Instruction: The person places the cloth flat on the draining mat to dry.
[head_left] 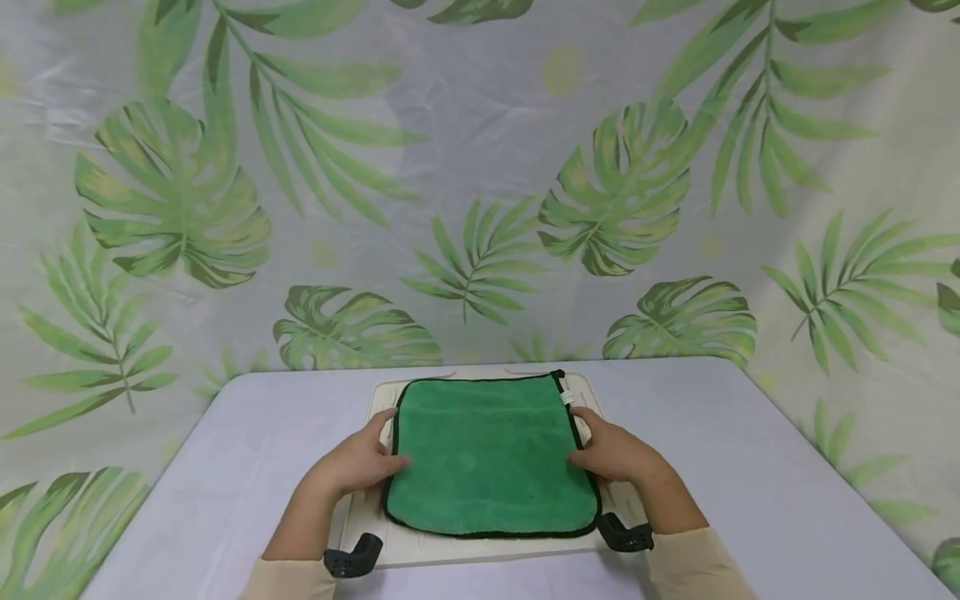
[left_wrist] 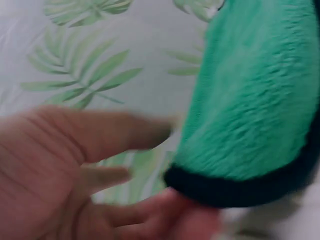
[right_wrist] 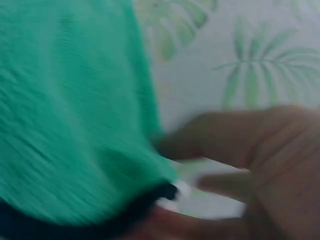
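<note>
A green plush towel (head_left: 487, 458) with a black hem is spread flat above a cream-coloured board in the head view. My left hand (head_left: 354, 462) holds its left edge, thumb on top and fingers partly hidden under it. On the opposite edge, my right hand (head_left: 621, 450) grips in the same manner, near a small white label (head_left: 567, 397). In the left wrist view the thumb is by the towel (left_wrist: 250, 115) and fingertips go beneath the hem. Blurred in the right wrist view, the thumb touches the towel (right_wrist: 75, 115) and the other fingers are below.
The cream board (head_left: 427, 552) lies under the towel on a table (head_left: 690, 417) with a white cover. Behind stands a leaf-patterned curtain (head_left: 480, 167). A black strap piece (head_left: 354, 557) sits at the left wrist, another black piece (head_left: 626, 533) at the right.
</note>
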